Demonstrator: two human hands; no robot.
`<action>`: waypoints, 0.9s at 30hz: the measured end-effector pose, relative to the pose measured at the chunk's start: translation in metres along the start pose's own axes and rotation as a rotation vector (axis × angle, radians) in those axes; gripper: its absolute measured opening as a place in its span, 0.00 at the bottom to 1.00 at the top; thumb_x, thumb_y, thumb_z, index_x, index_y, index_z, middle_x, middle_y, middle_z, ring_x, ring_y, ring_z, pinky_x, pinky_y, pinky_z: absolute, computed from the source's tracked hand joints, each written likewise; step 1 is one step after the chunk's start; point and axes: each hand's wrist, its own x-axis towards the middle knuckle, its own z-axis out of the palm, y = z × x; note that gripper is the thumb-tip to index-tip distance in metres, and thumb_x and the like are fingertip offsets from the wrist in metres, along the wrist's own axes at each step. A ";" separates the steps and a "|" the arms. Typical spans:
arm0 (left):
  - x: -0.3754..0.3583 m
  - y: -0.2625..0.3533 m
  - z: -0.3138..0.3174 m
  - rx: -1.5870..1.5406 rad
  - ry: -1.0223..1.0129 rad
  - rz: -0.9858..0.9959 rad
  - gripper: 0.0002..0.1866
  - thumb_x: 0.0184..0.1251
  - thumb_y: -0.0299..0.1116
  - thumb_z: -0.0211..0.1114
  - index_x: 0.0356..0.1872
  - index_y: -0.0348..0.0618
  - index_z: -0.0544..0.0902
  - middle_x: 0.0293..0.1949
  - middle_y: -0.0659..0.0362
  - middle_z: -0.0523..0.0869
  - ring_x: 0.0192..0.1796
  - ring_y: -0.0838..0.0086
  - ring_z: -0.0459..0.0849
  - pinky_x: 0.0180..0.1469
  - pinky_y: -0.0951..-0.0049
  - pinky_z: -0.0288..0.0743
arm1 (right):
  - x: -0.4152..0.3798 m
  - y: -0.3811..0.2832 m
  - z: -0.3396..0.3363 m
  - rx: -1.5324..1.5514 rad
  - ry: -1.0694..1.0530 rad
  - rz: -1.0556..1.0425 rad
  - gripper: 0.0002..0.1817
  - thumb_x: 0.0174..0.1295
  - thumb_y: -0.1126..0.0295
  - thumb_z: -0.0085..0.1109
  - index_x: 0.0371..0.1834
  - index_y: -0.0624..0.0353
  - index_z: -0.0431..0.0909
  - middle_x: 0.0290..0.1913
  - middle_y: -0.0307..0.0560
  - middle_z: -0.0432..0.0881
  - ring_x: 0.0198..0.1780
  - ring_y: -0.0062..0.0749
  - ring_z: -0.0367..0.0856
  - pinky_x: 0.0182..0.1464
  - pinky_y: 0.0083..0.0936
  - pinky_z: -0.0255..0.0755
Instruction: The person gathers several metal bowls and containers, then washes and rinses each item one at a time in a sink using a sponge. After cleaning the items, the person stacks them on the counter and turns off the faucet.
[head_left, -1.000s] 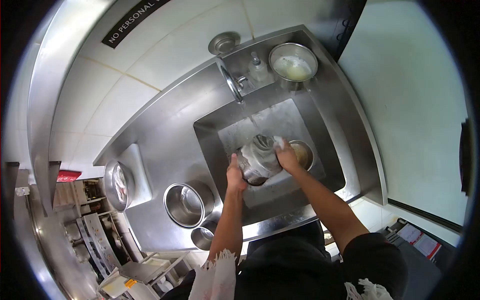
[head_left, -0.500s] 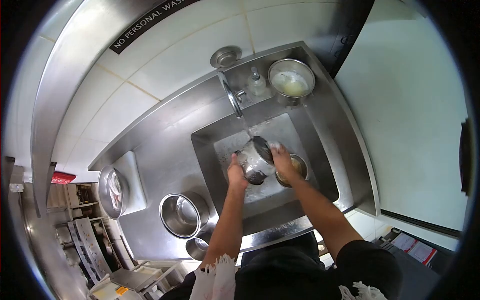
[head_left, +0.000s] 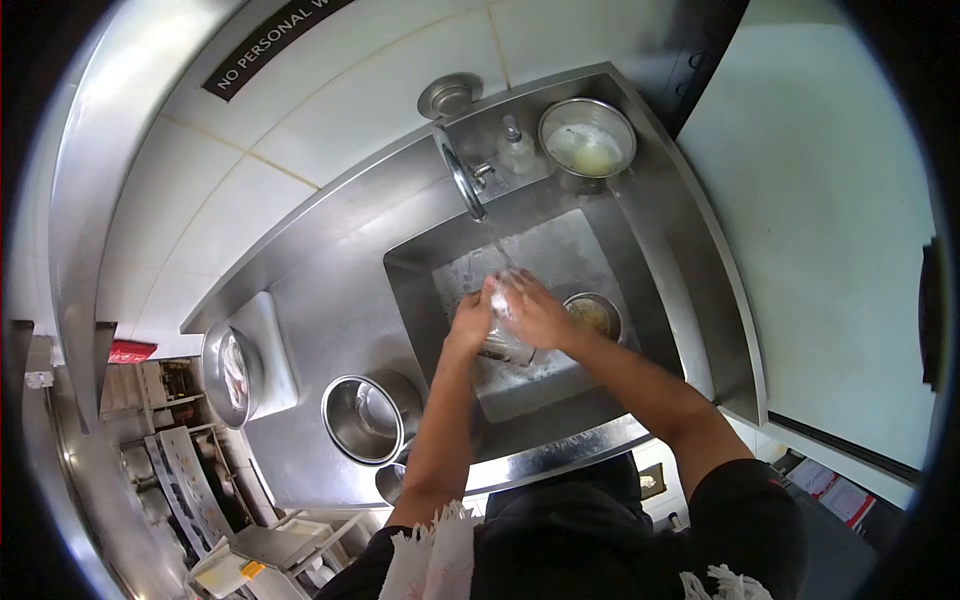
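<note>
Left hand: the bare left hand (head_left: 472, 322) is raised over the sink, its fingertips close against a white, foamy mass (head_left: 503, 302); whether they clamp it, I cannot tell.
Right hand: the bare right hand (head_left: 537, 312) reaches in from the other side, its blurred fingers bent over the same mass; apart or together, I cannot tell.
Metal vessel: a shiny silver, rounded metal vessel (head_left: 508, 348) lies just below the fingers of both hands, mostly hidden; whether either hand touches it is unclear.
Water: 1 thin clear stream (head_left: 501, 246) falls from the curved chrome faucet (head_left: 460, 178) beyond the fingertips, towards them.
Sink: the rectangular stainless-steel sink (head_left: 540, 398) lies beneath all the fingers.
Small bowl: 1 round metal bowl with pale-brown contents (head_left: 593, 316) sits in it, just right of the right fingers.
Behind the fingers: a clear pump bottle (head_left: 516, 152) stands beside a round steel pot of cloudy, sudsy liquid (head_left: 588, 140).
Left of the fingers: 1 deep, round steel pot (head_left: 366, 418) stands on the counter, well apart; farther off, a shallow metal bowl (head_left: 232, 375) rests by a white rectangular board (head_left: 272, 352).
</note>
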 end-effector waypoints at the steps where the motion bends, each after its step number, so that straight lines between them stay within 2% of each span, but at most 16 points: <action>1: -0.007 0.006 -0.006 -0.088 -0.073 -0.031 0.32 0.80 0.57 0.54 0.41 0.32 0.87 0.36 0.55 0.88 0.38 0.73 0.81 0.48 0.69 0.77 | 0.009 0.002 -0.008 0.125 -0.044 0.089 0.32 0.70 0.60 0.56 0.73 0.65 0.65 0.68 0.67 0.72 0.72 0.60 0.67 0.75 0.45 0.60; 4: -0.011 0.001 -0.021 -0.187 -0.282 -0.106 0.27 0.78 0.54 0.59 0.43 0.34 0.88 0.38 0.57 0.89 0.40 0.77 0.83 0.48 0.73 0.78 | 0.035 0.038 -0.005 0.616 -0.238 0.259 0.30 0.73 0.59 0.51 0.75 0.63 0.66 0.69 0.59 0.74 0.70 0.49 0.72 0.73 0.39 0.63; 6: -0.022 0.003 -0.021 -0.440 -0.276 -0.162 0.24 0.77 0.51 0.62 0.45 0.35 0.87 0.39 0.58 0.89 0.40 0.78 0.85 0.48 0.75 0.78 | 0.041 0.049 -0.027 1.041 -0.435 0.374 0.28 0.74 0.61 0.49 0.73 0.61 0.70 0.69 0.55 0.76 0.68 0.44 0.75 0.71 0.37 0.65; 7: -0.029 0.003 -0.019 -0.569 -0.273 -0.191 0.22 0.76 0.50 0.63 0.46 0.36 0.87 0.39 0.59 0.90 0.41 0.78 0.86 0.48 0.76 0.79 | 0.035 0.082 -0.005 1.365 -0.501 0.525 0.27 0.72 0.61 0.50 0.71 0.58 0.74 0.67 0.49 0.78 0.66 0.39 0.77 0.70 0.34 0.67; 9: -0.039 -0.001 -0.013 -0.749 -0.238 -0.218 0.23 0.78 0.50 0.60 0.51 0.36 0.85 0.43 0.57 0.90 0.45 0.73 0.87 0.52 0.70 0.80 | 0.019 0.090 -0.012 1.605 -0.470 0.726 0.26 0.72 0.59 0.49 0.70 0.58 0.74 0.67 0.50 0.79 0.66 0.39 0.77 0.69 0.34 0.68; 11: -0.044 -0.003 -0.005 -0.981 -0.198 -0.264 0.25 0.80 0.50 0.55 0.56 0.36 0.82 0.50 0.54 0.88 0.51 0.66 0.86 0.58 0.64 0.79 | 0.004 0.067 -0.031 1.702 -0.357 1.012 0.27 0.74 0.53 0.47 0.68 0.59 0.75 0.66 0.51 0.79 0.65 0.38 0.78 0.70 0.34 0.67; 13: -0.046 -0.003 0.008 -1.259 -0.168 -0.327 0.26 0.83 0.50 0.48 0.61 0.37 0.79 0.58 0.51 0.85 0.60 0.59 0.83 0.65 0.56 0.75 | -0.013 0.028 -0.041 1.790 0.087 1.230 0.27 0.75 0.53 0.45 0.68 0.60 0.74 0.65 0.52 0.79 0.66 0.41 0.77 0.72 0.34 0.66; 14: -0.044 -0.006 0.015 -1.331 -0.129 -0.314 0.27 0.84 0.50 0.46 0.63 0.37 0.77 0.61 0.51 0.83 0.62 0.58 0.82 0.67 0.55 0.73 | -0.026 0.026 -0.024 1.786 0.259 1.220 0.27 0.76 0.53 0.45 0.68 0.60 0.73 0.66 0.52 0.79 0.67 0.43 0.76 0.73 0.35 0.64; 15: -0.043 -0.014 0.021 -1.404 -0.085 -0.303 0.27 0.84 0.50 0.44 0.65 0.37 0.75 0.63 0.50 0.81 0.64 0.57 0.80 0.69 0.53 0.71 | -0.038 0.024 -0.007 1.773 0.425 1.196 0.27 0.77 0.53 0.45 0.69 0.61 0.73 0.66 0.53 0.78 0.67 0.44 0.75 0.73 0.36 0.63; 17: -0.036 -0.013 0.032 -1.509 0.070 -0.344 0.28 0.85 0.49 0.40 0.69 0.38 0.72 0.66 0.50 0.79 0.67 0.56 0.78 0.71 0.50 0.69 | -0.062 0.057 0.071 1.688 0.630 0.906 0.27 0.78 0.54 0.44 0.70 0.63 0.70 0.68 0.54 0.76 0.69 0.48 0.74 0.75 0.39 0.60; 19: -0.036 -0.005 0.039 -1.503 0.213 -0.373 0.27 0.85 0.48 0.40 0.69 0.37 0.72 0.65 0.51 0.79 0.66 0.55 0.78 0.70 0.50 0.70 | -0.061 0.010 0.069 1.174 0.653 0.898 0.26 0.76 0.61 0.46 0.72 0.62 0.67 0.73 0.55 0.69 0.73 0.48 0.67 0.78 0.41 0.55; 21: -0.031 -0.005 0.050 -1.446 0.422 -0.403 0.27 0.86 0.47 0.41 0.66 0.34 0.74 0.62 0.50 0.81 0.60 0.55 0.82 0.65 0.52 0.75 | -0.055 -0.038 0.070 0.566 0.662 0.654 0.26 0.73 0.66 0.50 0.73 0.62 0.67 0.75 0.54 0.65 0.76 0.48 0.62 0.79 0.44 0.50; 22: -0.029 -0.015 0.049 -1.258 0.440 -0.352 0.27 0.86 0.47 0.41 0.65 0.33 0.75 0.60 0.49 0.82 0.58 0.56 0.83 0.63 0.53 0.76 | -0.053 -0.050 0.068 0.217 0.653 0.424 0.26 0.70 0.68 0.53 0.71 0.62 0.69 0.75 0.53 0.65 0.76 0.49 0.62 0.79 0.47 0.49; 24: -0.029 -0.024 0.044 -0.879 0.457 -0.251 0.28 0.86 0.47 0.42 0.62 0.30 0.77 0.57 0.48 0.84 0.54 0.59 0.85 0.60 0.56 0.78 | -0.047 -0.060 0.038 -0.019 0.464 0.188 0.25 0.66 0.68 0.56 0.67 0.61 0.73 0.72 0.52 0.69 0.76 0.49 0.61 0.79 0.50 0.48; 25: -0.030 -0.021 0.042 -1.027 0.476 -0.201 0.25 0.85 0.46 0.45 0.54 0.31 0.81 0.50 0.49 0.86 0.48 0.66 0.85 0.54 0.62 0.80 | -0.042 -0.063 0.027 -0.133 0.367 0.073 0.24 0.64 0.68 0.57 0.65 0.61 0.75 0.71 0.52 0.71 0.77 0.48 0.61 0.79 0.51 0.48; 27: -0.028 -0.023 0.037 -1.009 0.424 -0.077 0.21 0.85 0.43 0.48 0.46 0.35 0.82 0.42 0.55 0.87 0.41 0.72 0.84 0.46 0.68 0.79 | -0.025 -0.052 0.012 -0.108 0.248 -0.038 0.21 0.64 0.68 0.58 0.60 0.60 0.78 0.68 0.51 0.73 0.76 0.48 0.62 0.78 0.54 0.49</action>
